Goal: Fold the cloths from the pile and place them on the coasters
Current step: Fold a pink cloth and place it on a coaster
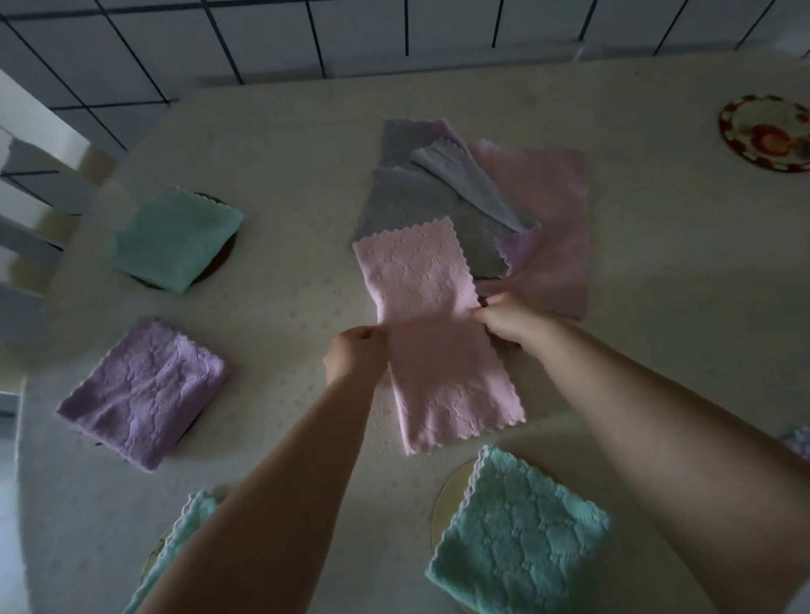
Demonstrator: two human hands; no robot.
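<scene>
A person's left hand [356, 355] and right hand [509, 319] each pinch a long edge of the pink cloth [437, 333], a half-folded strip lying on the tabletop [280, 136], its far end overlapping the pile [472, 203] just beyond the grip. Folding cleanly likely means bringing the scalloped ends together, edges aligned, then pressing flat. The fabric looks plush and embossed. Bare round coasters [774, 132] sit well right of the grip.
</scene>
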